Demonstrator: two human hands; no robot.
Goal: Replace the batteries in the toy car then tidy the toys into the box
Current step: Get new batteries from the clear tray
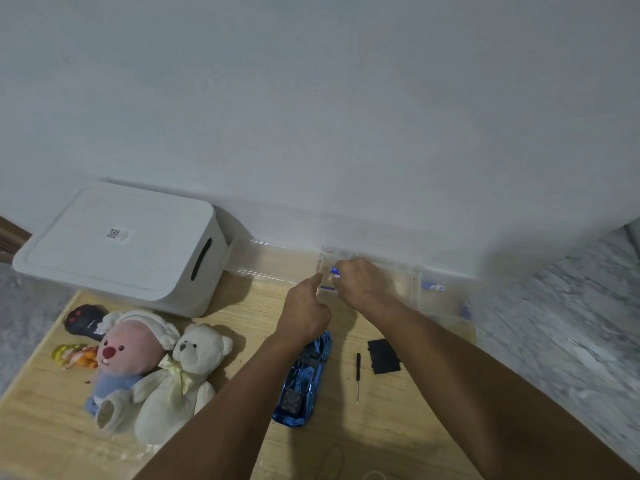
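Mid-task, I judge: car [304,379] lies opened below my left hand [304,313], loosely curled, empty; right hand [360,282] pinches a battery [335,270]; toys unboxed.

Wooden counter [242,441] against a wall. Far left: white box [114,247]. Far edge: clear tray [408,289]. Near left: pink plush [121,358], white bear [180,379], black remote [83,318], small doll [74,355]. Centre: blue car [304,382], upside down; right of it, screwdriver [358,375] and black cover [383,356].
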